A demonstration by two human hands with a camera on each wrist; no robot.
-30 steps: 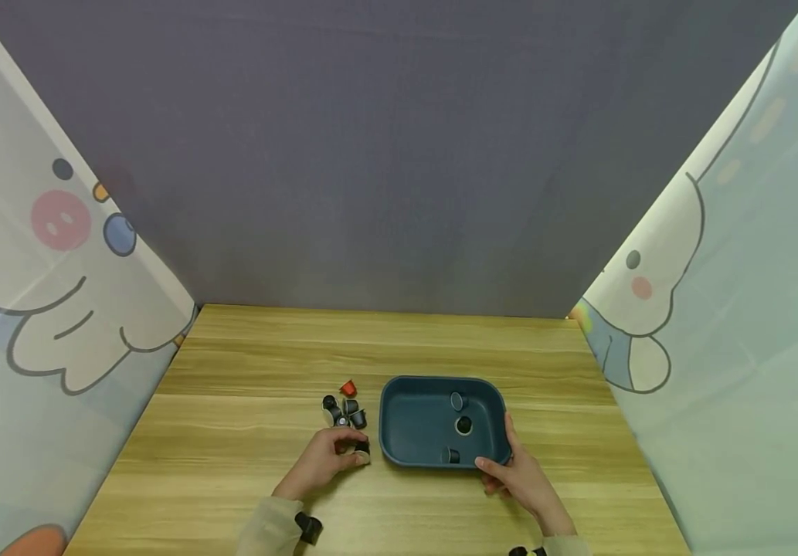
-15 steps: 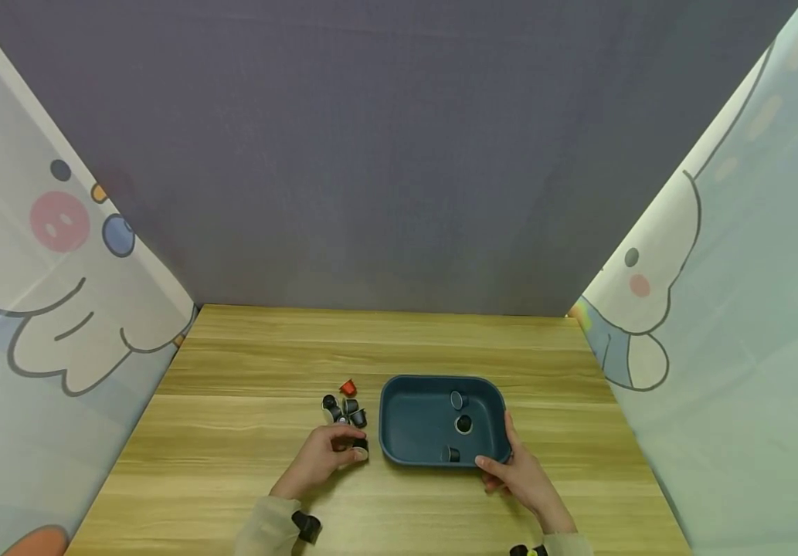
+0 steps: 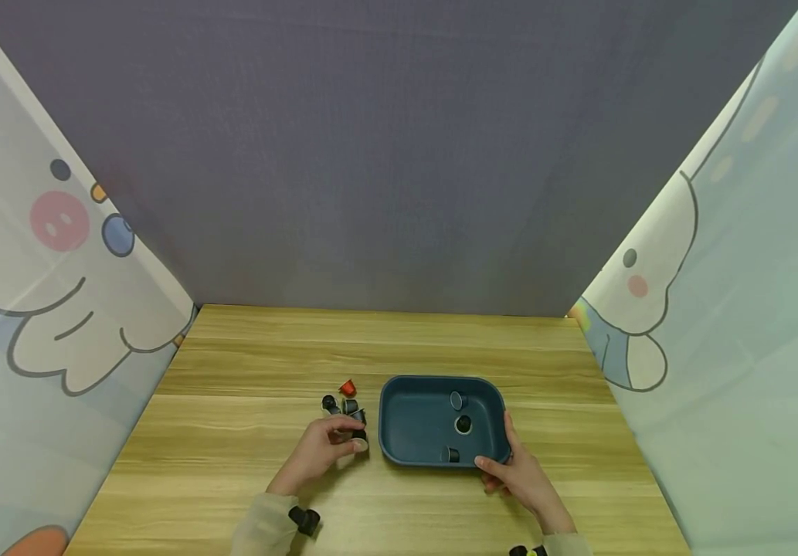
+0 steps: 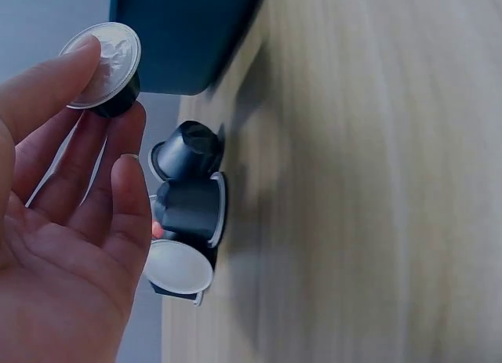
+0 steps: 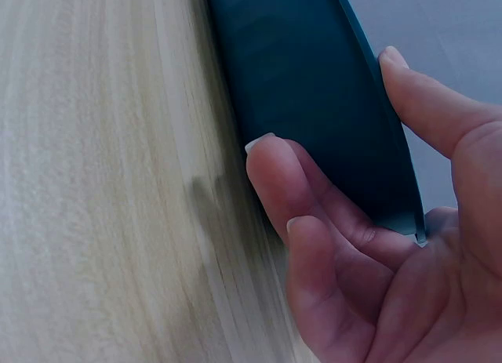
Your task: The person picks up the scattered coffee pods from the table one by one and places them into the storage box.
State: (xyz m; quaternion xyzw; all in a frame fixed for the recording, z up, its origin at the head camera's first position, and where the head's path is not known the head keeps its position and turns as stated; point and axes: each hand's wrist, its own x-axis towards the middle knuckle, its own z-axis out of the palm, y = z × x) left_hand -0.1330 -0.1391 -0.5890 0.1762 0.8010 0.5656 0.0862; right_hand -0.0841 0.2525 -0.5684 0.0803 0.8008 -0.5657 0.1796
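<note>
My left hand [image 3: 317, 452] pinches a black coffee capsule [image 4: 124, 63] between thumb and fingers, its silver foil lid under the thumb in the left wrist view. Just beyond that hand lie several more black capsules [image 4: 190, 210] in a loose cluster, partly hidden by the hand in the head view. To the right stands a dark blue-green tray [image 3: 409, 428]. Inside its right half sit 3 capsules [image 3: 463, 425], one upside down and two on their sides. With thumb at the rim and fingers below, my right hand [image 3: 527, 479] holds the tray's near right corner.
A red capsule [image 3: 348, 388] lies at the far end of the cluster. Everything rests on a wood-grain table [image 3: 266, 347]. A grey backdrop [image 3: 385, 170] rises behind it, and printed cartoon cloths hang at both sides.
My left hand has shifted slightly up and to the left in the head view, carrying the pinched capsule with it. The right hand and tray have stayed put.
</note>
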